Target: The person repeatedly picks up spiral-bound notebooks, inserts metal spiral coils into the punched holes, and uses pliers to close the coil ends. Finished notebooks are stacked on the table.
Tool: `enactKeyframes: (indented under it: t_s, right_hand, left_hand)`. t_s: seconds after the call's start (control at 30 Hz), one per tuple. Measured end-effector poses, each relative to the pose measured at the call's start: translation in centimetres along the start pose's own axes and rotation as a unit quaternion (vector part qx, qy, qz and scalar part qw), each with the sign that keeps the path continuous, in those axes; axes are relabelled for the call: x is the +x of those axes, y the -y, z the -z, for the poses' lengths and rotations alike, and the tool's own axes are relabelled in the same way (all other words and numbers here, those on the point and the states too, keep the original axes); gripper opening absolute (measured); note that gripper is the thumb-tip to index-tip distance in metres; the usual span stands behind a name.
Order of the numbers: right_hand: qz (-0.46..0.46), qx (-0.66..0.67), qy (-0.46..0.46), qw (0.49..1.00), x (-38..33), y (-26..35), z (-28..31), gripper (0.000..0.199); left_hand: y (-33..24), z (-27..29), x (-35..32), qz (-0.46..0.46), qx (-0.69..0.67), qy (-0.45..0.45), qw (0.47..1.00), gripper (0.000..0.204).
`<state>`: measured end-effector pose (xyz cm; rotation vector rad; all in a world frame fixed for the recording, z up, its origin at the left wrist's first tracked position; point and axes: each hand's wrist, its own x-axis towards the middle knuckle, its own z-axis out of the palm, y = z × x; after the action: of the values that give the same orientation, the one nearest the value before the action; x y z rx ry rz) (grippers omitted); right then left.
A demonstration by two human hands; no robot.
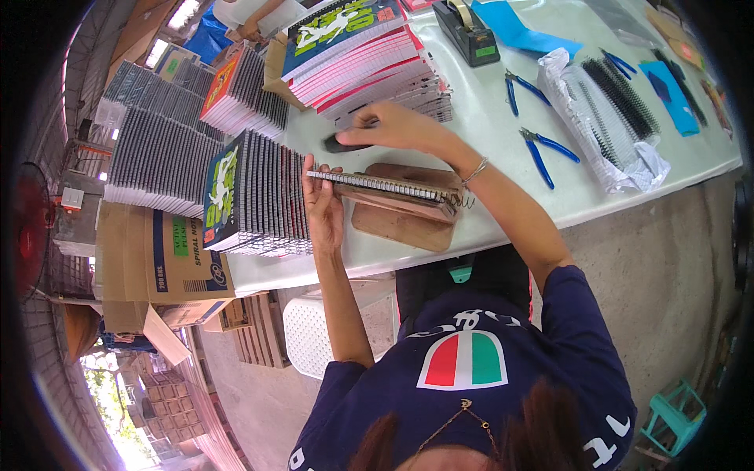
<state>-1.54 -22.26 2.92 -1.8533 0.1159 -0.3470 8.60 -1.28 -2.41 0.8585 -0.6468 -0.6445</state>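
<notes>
My left hand (323,210) grips the left end of a spiral notebook (377,183), its thumb and fingers on either side. The notebook stands on edge in a wooden holder (404,228), binding upward. A wire coil (466,201) sticks out past its right end, below my right wrist. Beyond the notebook, my right hand (385,125) reaches across with curled fingers on a small black oblong object (339,144), whose kind I cannot make out. Just left of my left hand rises a stack of bound notebooks (259,192) with dark green covers.
More notebook stacks (157,141) fill the left side, with unbound ones (361,63) farther back. A tape dispenser (467,35) stands behind. To the right lie blue-handled pliers (542,153) and wrapped black coils (616,102). Cardboard boxes (126,251) and a white stool (306,334) stand below table level.
</notes>
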Motion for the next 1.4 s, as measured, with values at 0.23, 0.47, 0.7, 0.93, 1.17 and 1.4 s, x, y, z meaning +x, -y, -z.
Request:
enactKeyframes:
  t_s: [0.23, 0.47, 0.7, 0.93, 1.17, 1.4]
  right_hand:
    - [-0.011, -0.073, 0.061, 0.995, 0.7, 0.2, 0.4, 0.061]
    - [0.038, -0.193, -0.016, 0.98, 1.1, -1.9, 0.1, 0.049]
    - [-0.052, -0.405, -0.302, 0.862, -11.0, -6.2, 3.6, 0.058]
    - [-0.228, -0.513, -0.323, 0.762, -21.2, -9.0, 4.6, 0.05]
    - [-0.25, -0.512, -0.341, 0.748, -22.6, -7.9, 6.7, 0.035]
    - [0.002, -0.263, -0.449, 0.854, -18.5, 3.2, 0.2, 0.033]
  left_hand:
    - [-0.1, -0.7, -0.1, -0.009, 0.009, -0.006, 1.0, 0.065]
    - [0.3, -0.7, 0.2, -0.014, 0.057, -0.049, 0.997, 0.052]
    - [2.7, -3.1, -3.1, -0.107, 0.087, -0.164, 0.977, 0.037]
    - [1.2, -6.2, -4.0, -0.152, 0.216, -0.147, 0.953, 0.032]
    - [-0.2, -4.0, -3.4, -0.124, 0.322, -0.063, 0.936, 0.022]
    - [-1.1, -4.1, -3.8, -0.073, 0.332, -0.073, 0.938, 0.025]
